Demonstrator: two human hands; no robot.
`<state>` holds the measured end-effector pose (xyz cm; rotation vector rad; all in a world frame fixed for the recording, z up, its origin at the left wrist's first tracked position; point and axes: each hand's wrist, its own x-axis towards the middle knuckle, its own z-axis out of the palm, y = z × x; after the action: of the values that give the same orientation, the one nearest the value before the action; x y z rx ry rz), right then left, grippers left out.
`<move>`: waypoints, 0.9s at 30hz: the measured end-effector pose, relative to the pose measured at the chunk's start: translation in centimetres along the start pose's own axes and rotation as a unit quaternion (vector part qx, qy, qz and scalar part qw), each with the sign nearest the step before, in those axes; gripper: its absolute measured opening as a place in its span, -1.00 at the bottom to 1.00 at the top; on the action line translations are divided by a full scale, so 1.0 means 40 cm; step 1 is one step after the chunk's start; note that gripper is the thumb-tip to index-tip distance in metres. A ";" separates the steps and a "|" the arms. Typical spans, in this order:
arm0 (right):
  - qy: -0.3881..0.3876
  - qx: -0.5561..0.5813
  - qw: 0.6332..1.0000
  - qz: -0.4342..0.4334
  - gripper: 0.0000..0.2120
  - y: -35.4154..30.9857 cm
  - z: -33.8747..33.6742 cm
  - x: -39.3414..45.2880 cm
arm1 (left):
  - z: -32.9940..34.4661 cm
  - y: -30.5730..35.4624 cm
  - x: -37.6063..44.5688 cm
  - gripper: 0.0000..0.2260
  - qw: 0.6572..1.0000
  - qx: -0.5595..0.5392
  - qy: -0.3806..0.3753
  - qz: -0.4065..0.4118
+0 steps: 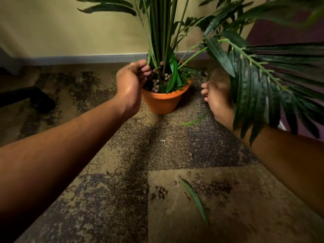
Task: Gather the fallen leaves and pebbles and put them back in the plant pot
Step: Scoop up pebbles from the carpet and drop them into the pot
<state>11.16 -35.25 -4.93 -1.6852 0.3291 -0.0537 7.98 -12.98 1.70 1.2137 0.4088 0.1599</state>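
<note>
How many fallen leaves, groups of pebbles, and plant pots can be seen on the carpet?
Fallen leaves: 2 (long leaf, thin leaf)
Groups of pebbles: 2 (large group, small group), plus a few strays
Plant pots: 1 (orange pot)
Total: 5

right hand point(216, 100) blurred, partly behind frond point(254, 81)

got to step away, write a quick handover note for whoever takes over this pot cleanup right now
Left hand: cupped over the orange plant pot, tipping pebbles in; some are in mid-air.
Right hand: blurred beside the pot, partly behind a frond; grip unclear.
Done: some pebbles already lie in the pot.
Left: the pebble pile and smaller cluster on the carpet, a long fallen leaf beside them, and a thin leaf near the pot.
</note>
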 end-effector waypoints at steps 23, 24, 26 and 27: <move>-0.260 -0.432 0.782 -0.367 -0.75 0.403 -0.122 -0.316 | -0.330 -0.475 -0.383 -0.48 0.827 0.526 -0.178 0.087; -0.286 -0.417 0.776 -0.377 -0.77 0.404 -0.133 -0.330 | -0.335 -0.471 -0.390 -0.49 0.821 0.533 -0.181 0.093; -0.345 -0.385 0.767 -0.380 -0.80 0.384 -0.151 -0.341 | -0.350 -0.463 -0.398 -0.50 0.811 0.544 -0.191 0.096; -0.358 -0.376 0.771 -0.369 -0.77 0.368 -0.152 -0.332 | -0.355 -0.456 -0.397 -0.49 0.807 0.549 -0.191 0.103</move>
<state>-5.63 -39.38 -16.37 -2.3755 -1.0443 0.1644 -13.84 -12.24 -15.89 2.3910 -0.0418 -0.1801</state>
